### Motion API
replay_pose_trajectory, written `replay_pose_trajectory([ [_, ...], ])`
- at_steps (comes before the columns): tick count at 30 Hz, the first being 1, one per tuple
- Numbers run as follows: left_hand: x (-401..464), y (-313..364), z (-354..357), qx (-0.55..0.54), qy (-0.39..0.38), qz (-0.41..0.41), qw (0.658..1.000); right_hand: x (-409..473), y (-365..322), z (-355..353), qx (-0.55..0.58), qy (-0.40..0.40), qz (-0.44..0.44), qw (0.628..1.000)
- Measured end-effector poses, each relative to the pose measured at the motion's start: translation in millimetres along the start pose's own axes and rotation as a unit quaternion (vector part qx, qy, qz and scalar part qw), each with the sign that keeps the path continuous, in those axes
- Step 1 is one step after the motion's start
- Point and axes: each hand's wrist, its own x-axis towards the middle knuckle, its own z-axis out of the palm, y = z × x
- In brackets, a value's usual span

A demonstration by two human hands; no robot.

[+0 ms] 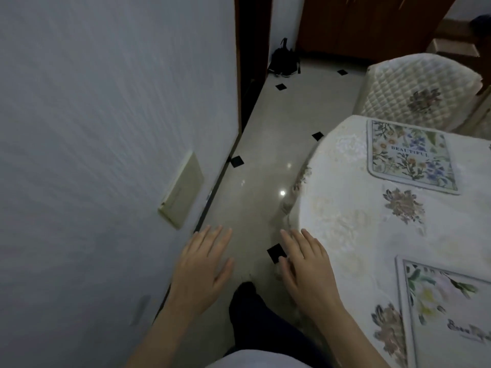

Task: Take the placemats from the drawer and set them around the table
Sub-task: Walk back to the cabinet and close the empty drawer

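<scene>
Two floral placemats lie flat on the round table (345, 208), which wears a white flowered cloth. One placemat (410, 155), printed "BEAUTIFUL", sits at the far side by a chair. The other placemat (446, 309) lies at the near right edge of the view, partly cut off. My left hand (202, 269) hovers over the floor with fingers straight, holding nothing. My right hand (305, 266) is held flat beside the table's left edge, also holding nothing. No drawer is in view.
A white wall (106, 128) with a beige switch plate (180, 189) runs close on the left. A narrow strip of tiled floor (265, 160) leads to a dark doorway and a black bag (283, 59). A quilted chair (417, 91) stands behind the table.
</scene>
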Motion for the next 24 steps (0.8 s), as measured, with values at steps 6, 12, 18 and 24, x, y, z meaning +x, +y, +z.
replay_pose_trajectory([
  [6, 130, -27, -25, 0.015, -0.021, 0.038, 0.999, 106, 12, -7, 0.031, 0.042, 0.023, 0.998],
  [12, 242, -34, -29, 0.008, -0.011, 0.086, 0.996, 192, 31, -21, 0.041, 0.082, 0.07, 0.993],
  [18, 324, -66, 5, -0.034, -0.022, 0.121, 0.992, 273, 49, -7, 0.037, 0.079, 0.111, 0.99],
  [24, 459, -119, 18, -0.058, -0.014, 0.129, 0.99, 407, 66, -7, 0.011, 0.1, 0.119, 0.988],
])
